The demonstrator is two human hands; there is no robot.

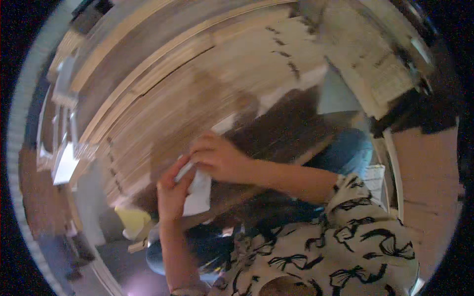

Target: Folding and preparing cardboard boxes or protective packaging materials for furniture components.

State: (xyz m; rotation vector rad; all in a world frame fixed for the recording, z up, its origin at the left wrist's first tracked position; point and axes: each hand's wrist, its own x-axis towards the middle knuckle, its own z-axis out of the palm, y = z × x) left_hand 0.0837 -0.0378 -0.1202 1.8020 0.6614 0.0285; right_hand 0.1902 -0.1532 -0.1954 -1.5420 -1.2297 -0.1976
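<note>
In front of my body, my left hand (173, 185) pinches a small white sheet (198, 195), paper or cloth, I cannot tell which. Its upper edge looks folded or rolled between the left thumb and fingers, and the rest hangs down beside that hand. My right hand (217, 157) meets the left one at the sheet's top, with its fingers bent and closed on that edge. Motion blur hides the exact fingertip contact. Both hands are above the near part of a brown wooden surface (173, 108).
Long pale wooden rails (163, 52) run across the far side. Dark marks (282, 53) line the wood. A yellow piece (132, 221) lies left of my left forearm. A light-coloured board (368, 54) stands at the far right, near a pale blue-grey panel (338, 93).
</note>
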